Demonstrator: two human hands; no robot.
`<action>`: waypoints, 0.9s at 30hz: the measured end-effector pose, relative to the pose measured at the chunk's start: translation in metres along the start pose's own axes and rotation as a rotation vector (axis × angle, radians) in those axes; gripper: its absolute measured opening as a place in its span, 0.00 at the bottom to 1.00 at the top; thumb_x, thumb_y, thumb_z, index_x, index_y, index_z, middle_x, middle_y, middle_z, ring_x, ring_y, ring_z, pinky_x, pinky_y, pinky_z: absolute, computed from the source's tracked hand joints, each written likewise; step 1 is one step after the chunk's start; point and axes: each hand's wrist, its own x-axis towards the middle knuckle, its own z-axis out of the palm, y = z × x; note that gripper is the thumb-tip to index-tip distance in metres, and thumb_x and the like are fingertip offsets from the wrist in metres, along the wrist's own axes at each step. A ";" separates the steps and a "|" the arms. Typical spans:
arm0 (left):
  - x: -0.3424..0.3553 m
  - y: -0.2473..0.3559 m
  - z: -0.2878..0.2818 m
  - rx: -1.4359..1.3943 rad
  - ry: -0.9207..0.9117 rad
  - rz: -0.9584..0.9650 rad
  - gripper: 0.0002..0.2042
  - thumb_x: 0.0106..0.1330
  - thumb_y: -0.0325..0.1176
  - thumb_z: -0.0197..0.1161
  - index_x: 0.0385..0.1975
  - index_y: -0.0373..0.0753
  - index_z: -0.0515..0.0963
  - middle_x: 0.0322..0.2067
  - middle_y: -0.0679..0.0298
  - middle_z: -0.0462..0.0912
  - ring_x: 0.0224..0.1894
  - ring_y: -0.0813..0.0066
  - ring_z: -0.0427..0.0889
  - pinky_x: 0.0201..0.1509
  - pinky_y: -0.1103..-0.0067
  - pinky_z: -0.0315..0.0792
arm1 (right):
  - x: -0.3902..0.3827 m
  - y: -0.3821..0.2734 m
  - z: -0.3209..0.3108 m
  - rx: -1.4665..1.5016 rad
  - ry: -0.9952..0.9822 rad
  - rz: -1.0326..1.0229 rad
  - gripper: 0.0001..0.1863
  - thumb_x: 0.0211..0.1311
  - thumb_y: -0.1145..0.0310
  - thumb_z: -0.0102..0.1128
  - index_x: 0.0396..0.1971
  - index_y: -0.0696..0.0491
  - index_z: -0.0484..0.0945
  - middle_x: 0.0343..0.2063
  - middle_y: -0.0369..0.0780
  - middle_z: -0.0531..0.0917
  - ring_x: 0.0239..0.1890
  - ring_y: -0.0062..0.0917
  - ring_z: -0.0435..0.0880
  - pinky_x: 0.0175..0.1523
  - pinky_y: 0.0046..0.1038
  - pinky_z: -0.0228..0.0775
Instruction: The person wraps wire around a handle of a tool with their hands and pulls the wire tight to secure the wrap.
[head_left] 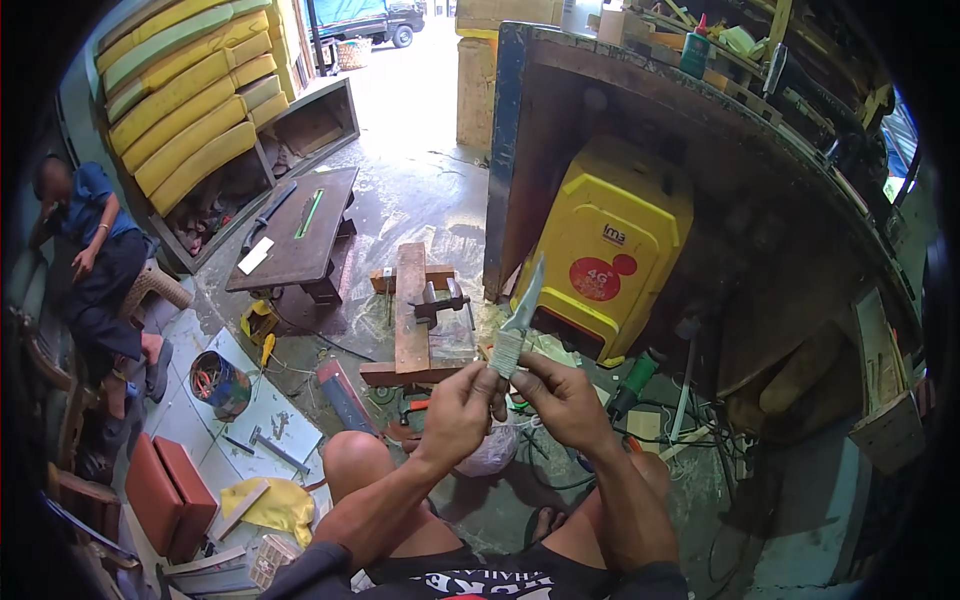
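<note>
Scuffed grey floor [405, 205] is stretching beneath the work. Fingers of the left hand [460, 408] and right hand [565, 402] are pinching, nearly closed, the wrapped handle [507, 352] of a pointed blade [525, 308] between them, its tip aiming away; beyond, a wooden stand [411, 315] is resting on the floor, a yellow box [612, 262] standing to the right.

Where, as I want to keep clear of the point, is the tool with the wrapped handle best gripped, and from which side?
Probably by the wrapped handle, coming from the camera wearer's side: the tapering blade points away from them. The left hand and right hand hold the handle's near end, so one should make room.
</note>
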 end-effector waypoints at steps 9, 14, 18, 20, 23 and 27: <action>-0.002 0.002 0.001 -0.266 -0.088 -0.037 0.15 0.80 0.40 0.50 0.33 0.36 0.74 0.19 0.70 0.72 0.18 0.86 0.69 0.19 0.85 0.63 | 0.001 0.010 -0.010 -0.003 -0.022 -0.087 0.16 0.71 0.69 0.62 0.54 0.61 0.80 0.36 0.36 0.87 0.37 0.14 0.81 0.42 0.21 0.75; -0.004 0.003 -0.002 -0.330 -0.138 -0.085 0.16 0.79 0.42 0.50 0.33 0.37 0.73 0.20 0.70 0.70 0.17 0.86 0.68 0.18 0.86 0.63 | 0.000 0.003 -0.017 -0.047 -0.051 -0.077 0.15 0.70 0.70 0.62 0.51 0.62 0.82 0.37 0.37 0.87 0.39 0.15 0.81 0.45 0.22 0.75; -0.005 0.006 -0.008 -0.438 -0.205 -0.165 0.16 0.79 0.44 0.50 0.33 0.38 0.72 0.21 0.69 0.70 0.17 0.84 0.66 0.17 0.85 0.62 | 0.000 -0.005 -0.019 0.035 -0.125 -0.040 0.16 0.69 0.69 0.63 0.53 0.62 0.81 0.39 0.37 0.86 0.42 0.16 0.81 0.48 0.23 0.74; -0.005 0.005 -0.011 -0.575 -0.277 -0.261 0.17 0.79 0.45 0.50 0.34 0.38 0.72 0.21 0.68 0.70 0.17 0.83 0.66 0.16 0.83 0.63 | 0.001 -0.007 -0.014 0.164 -0.156 -0.008 0.18 0.69 0.69 0.63 0.56 0.62 0.79 0.39 0.38 0.86 0.43 0.16 0.81 0.51 0.23 0.74; -0.007 0.005 -0.012 -0.704 -0.377 -0.355 0.17 0.79 0.46 0.49 0.36 0.38 0.73 0.20 0.68 0.70 0.17 0.83 0.65 0.17 0.82 0.65 | 0.004 -0.003 -0.008 0.326 -0.176 0.002 0.21 0.70 0.70 0.62 0.59 0.61 0.75 0.37 0.37 0.85 0.43 0.15 0.80 0.53 0.23 0.73; -0.005 0.003 -0.002 -0.115 -0.238 -0.106 0.19 0.80 0.48 0.46 0.40 0.37 0.74 0.19 0.68 0.70 0.18 0.81 0.68 0.23 0.79 0.70 | 0.004 0.013 -0.011 0.062 -0.093 -0.020 0.19 0.69 0.66 0.63 0.56 0.59 0.77 0.34 0.35 0.85 0.38 0.13 0.80 0.45 0.22 0.74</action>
